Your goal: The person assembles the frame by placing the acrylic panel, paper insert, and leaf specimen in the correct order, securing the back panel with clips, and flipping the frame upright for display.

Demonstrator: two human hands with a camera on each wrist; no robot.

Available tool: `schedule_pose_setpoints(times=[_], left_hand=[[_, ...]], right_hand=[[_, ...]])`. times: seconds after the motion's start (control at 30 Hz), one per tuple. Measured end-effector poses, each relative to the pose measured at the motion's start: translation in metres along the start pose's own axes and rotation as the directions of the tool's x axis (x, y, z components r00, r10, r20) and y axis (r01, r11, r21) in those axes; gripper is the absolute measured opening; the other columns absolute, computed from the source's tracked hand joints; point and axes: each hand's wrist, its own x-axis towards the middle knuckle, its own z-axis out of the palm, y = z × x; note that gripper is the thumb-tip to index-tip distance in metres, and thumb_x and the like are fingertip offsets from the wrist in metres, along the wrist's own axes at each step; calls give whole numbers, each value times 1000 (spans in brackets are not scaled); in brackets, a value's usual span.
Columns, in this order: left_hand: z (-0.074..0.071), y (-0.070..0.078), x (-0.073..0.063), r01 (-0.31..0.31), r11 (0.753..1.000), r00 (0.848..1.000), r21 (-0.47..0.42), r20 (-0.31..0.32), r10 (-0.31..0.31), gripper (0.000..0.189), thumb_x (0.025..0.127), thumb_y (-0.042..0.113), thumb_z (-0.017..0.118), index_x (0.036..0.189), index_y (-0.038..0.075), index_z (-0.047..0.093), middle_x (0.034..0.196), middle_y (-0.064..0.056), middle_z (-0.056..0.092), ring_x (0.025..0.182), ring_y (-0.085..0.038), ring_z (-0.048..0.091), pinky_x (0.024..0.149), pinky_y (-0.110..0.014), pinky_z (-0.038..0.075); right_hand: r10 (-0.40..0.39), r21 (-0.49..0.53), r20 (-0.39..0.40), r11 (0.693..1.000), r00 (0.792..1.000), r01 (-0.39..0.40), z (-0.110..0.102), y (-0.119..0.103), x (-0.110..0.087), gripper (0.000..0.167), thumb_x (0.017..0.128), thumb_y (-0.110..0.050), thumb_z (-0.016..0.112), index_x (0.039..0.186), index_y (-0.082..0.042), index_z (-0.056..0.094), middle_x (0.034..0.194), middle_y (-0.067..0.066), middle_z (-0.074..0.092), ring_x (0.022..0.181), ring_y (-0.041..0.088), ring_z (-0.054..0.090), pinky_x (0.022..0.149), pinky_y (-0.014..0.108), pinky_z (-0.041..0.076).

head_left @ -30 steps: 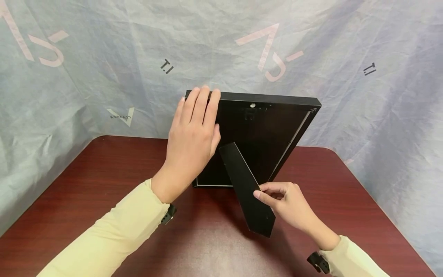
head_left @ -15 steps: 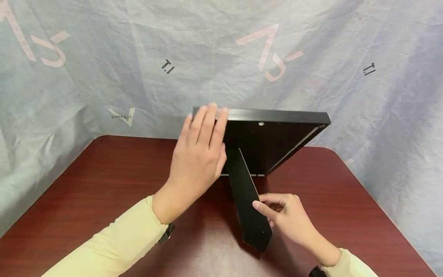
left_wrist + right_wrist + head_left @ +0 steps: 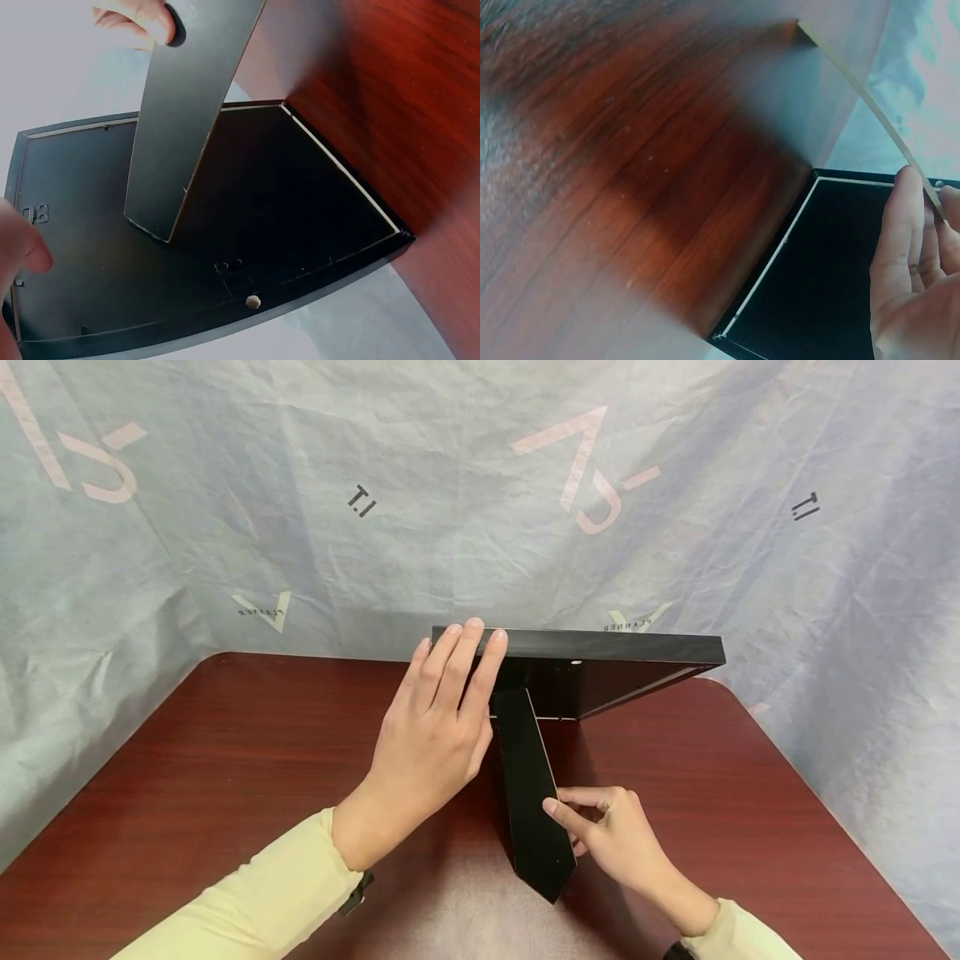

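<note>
A black picture frame [image 3: 622, 647] stands on its lower edge with its back towards me, its top leaning my way. My left hand [image 3: 438, 727] lies at its top left, fingers fairly straight across the top edge; in the left wrist view its thumb [image 3: 34, 251] shows beside the backing. From the backing slants a black easel leg [image 3: 532, 810]. With thumb and fingers, my right hand [image 3: 615, 835] pinches the leg's right edge near its pointed lower end. The right wrist view has that hand [image 3: 911, 285] on the leg's thin edge [image 3: 862, 94]. The frame's front is hidden.
Both things rest over a dark red wooden table [image 3: 247, 760] with rounded far corners. A pale printed cloth [image 3: 450, 485] hangs behind the table and along its sides. On the frame's back are a small round hole [image 3: 253, 301] and metal hangers [image 3: 36, 214].
The frame's top has tipped down towards me, its back now steeply foreshortened. My left hand has gone down with it; my right hand moved slightly down and left, still pinching the easel leg.
</note>
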Motion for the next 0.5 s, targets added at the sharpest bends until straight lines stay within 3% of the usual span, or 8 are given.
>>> schedule_pose_setpoints(times=[0.2,0.5], left_hand=[[0,3,0,-1,1000,1000,5,5,1,62,89,8,61,148,-2,45,147,-22,47,133,-36,47,114,-48,37],[0,2,-3,-10,999,1000,33,9,10,63,89,8,62,149,-2,45,147,-21,48,134,-35,47,113,-49,38]], right_hand=[[41,13,13,999,999,-41,0,1,-1,30,93,-26,76,111,-2,78,83,3,76,50,14,67,64,28,58],[25,-1,45,1000,999,-25,1,1,2,30,94,-28,75,111,-3,78,75,-1,72,50,15,67,65,26,57]])
